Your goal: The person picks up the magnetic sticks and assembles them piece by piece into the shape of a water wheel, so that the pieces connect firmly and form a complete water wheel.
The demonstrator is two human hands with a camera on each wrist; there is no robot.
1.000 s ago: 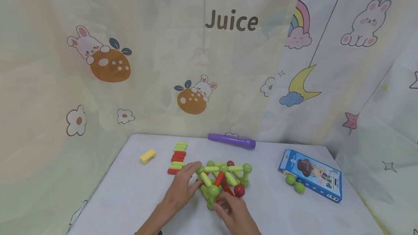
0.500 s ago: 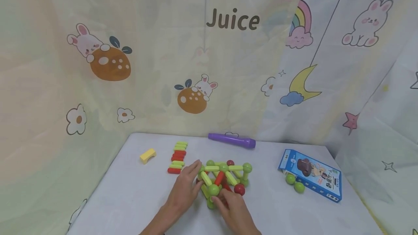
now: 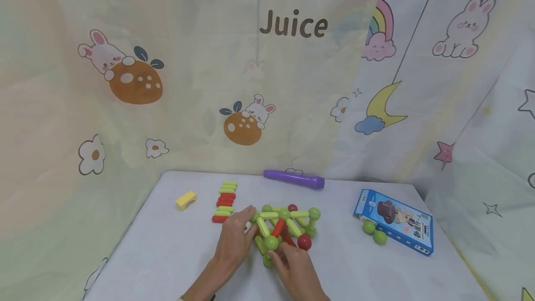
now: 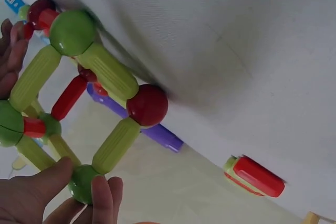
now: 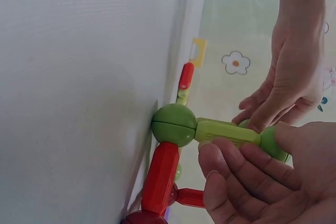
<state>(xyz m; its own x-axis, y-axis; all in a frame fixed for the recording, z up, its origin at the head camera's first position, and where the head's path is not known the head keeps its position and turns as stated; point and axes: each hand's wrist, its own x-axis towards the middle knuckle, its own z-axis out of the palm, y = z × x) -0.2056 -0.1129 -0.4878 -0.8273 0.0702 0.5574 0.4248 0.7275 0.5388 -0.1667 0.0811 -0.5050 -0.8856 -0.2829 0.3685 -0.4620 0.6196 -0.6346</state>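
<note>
A toy frame of sticks and balls [image 3: 269,215], lime green and red, stands on the table between the two hands. At its left upper corner my left hand [image 3: 235,238] pinches a green ball [image 4: 81,184] between thumb and fingers. My right hand [image 3: 297,268] is at the near corner. In the right wrist view its thumb lies on the upper green ball [image 5: 272,142] and its fingers curl along the upright lime stick [image 5: 218,129]. That stick joins a lower green ball [image 5: 174,125], from which a red stick [image 5: 160,178] runs to a red ball [image 5: 144,217].
Loose red and lime sticks [image 3: 225,202] lie in a column left of the frame, beside a yellow arched block [image 3: 186,200]. A purple tapered tube [image 3: 294,179] lies behind. On the right are a blue box [image 3: 397,222] and two green balls [image 3: 380,238].
My right hand's fingers have closed in on the upright stick at the near corner. My left hand stays at the left corner. The frame has hardly moved.
</note>
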